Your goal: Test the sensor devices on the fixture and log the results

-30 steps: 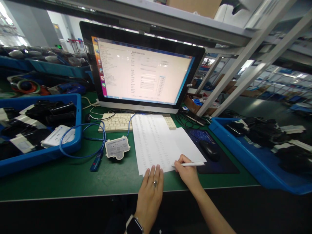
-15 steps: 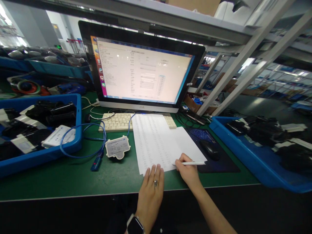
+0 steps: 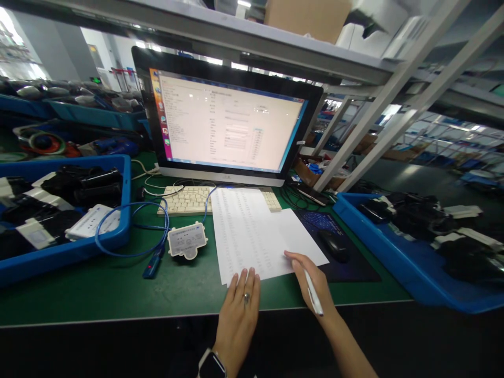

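Observation:
My left hand point(image 3: 239, 307) lies flat with fingers stretched out, fingertips on the near edge of the white printed sheets point(image 3: 252, 231). It wears a ring and a watch at the wrist. My right hand point(image 3: 313, 281) holds a white pen point(image 3: 313, 295) that lies back along the hand toward the wrist, and its fingertips touch the sheets' lower right edge. The sheets rest on the green bench mat point(image 3: 118, 286), partly over the keyboard point(image 3: 189, 199).
A lit monitor point(image 3: 228, 123) stands behind the keyboard. A white module point(image 3: 187, 240) with a blue cable point(image 3: 129, 231) sits left of the sheets. A black mouse point(image 3: 334, 245) lies on a dark pad at the right. Blue bins point(image 3: 63, 252) point(image 3: 397, 262) of black parts flank the bench.
The pen has swung from pointing right across the paper to lying back along my right hand. The right hand's fingers have stretched onto the sheet. My left hand stayed put.

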The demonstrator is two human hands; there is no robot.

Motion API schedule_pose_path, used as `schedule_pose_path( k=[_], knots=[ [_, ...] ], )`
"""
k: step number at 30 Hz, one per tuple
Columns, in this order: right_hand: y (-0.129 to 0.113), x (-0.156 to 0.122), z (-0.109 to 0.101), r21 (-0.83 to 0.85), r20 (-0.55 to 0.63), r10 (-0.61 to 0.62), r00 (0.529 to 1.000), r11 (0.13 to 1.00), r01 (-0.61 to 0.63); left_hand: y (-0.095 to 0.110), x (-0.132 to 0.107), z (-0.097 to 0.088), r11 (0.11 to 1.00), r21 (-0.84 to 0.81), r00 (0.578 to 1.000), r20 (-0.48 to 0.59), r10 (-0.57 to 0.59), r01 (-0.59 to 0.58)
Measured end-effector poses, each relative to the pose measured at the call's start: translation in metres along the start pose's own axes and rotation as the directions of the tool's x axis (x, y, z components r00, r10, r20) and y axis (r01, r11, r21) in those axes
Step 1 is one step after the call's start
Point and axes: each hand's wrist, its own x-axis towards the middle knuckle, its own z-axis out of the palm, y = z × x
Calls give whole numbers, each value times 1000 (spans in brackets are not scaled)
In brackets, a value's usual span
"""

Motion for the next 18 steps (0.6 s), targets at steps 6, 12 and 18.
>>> schedule_pose_path(
  k=[6, 12, 18],
  knots=[
    [18, -15, -7, -268, 204, -282, 938, 905, 330, -2, -1, -3, 1000, 7, 998, 56, -4, 4],
    [7, -34, -10, -332, 165, -324, 932, 871, 362, -1, 1, -12, 999, -13, 995, 88, -50, 51],
    [1, -29, -21, -316, 78, -262, 962, 908, 273, -1, 1, -23, 986, -157, 996, 74, -50, 61]
  ],
)
